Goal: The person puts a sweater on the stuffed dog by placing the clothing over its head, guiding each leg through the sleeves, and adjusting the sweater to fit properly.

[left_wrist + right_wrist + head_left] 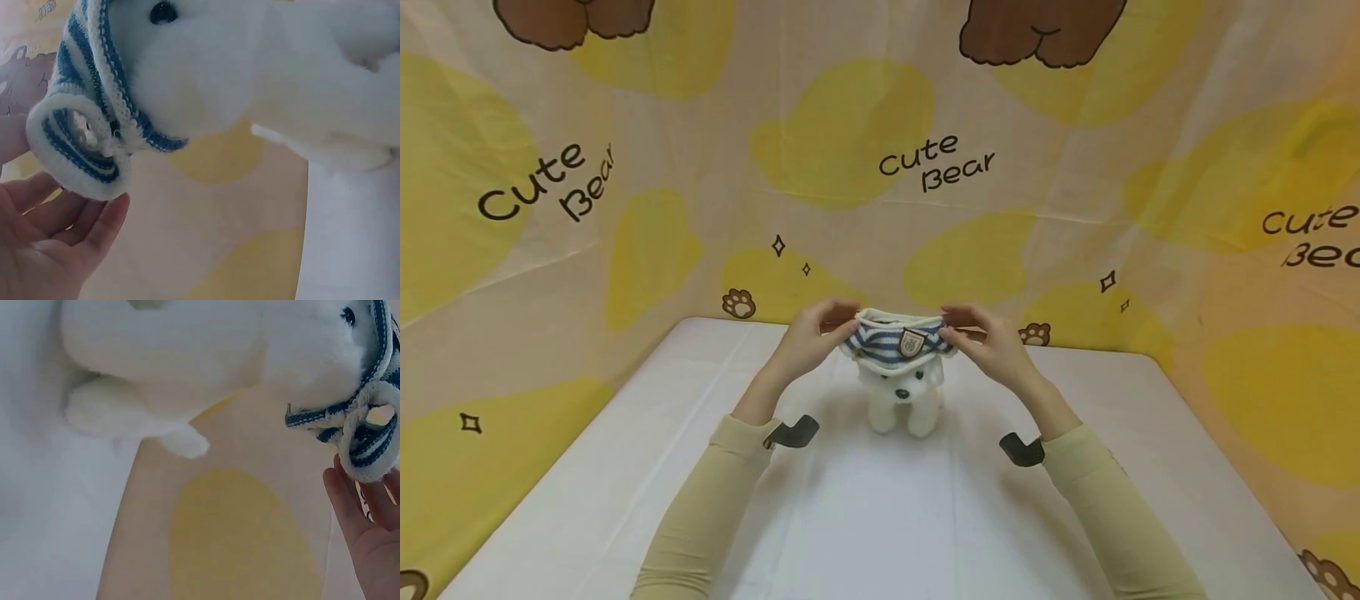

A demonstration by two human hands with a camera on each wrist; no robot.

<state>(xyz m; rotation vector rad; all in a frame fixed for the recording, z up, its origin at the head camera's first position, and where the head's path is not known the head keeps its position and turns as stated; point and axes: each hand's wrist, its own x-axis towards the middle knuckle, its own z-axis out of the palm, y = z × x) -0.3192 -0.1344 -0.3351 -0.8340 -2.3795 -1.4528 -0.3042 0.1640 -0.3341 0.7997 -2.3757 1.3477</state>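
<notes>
While both our hands, left hand [808, 335] and right hand [994, 343], pinch the shirt [883, 348] at opposite sides, fingers bent against thumbs, we hold its width level between them. We have its hem around the head of the dog [904, 386], just above the eyes; neither hand is nearer.

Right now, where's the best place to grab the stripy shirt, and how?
Probably grip the stripy shirt by its two sleeves, one hand coming from each side. They stick out sideways, while the middle sits over the toy dog's head. The left hand and right hand pinch there now.
</notes>
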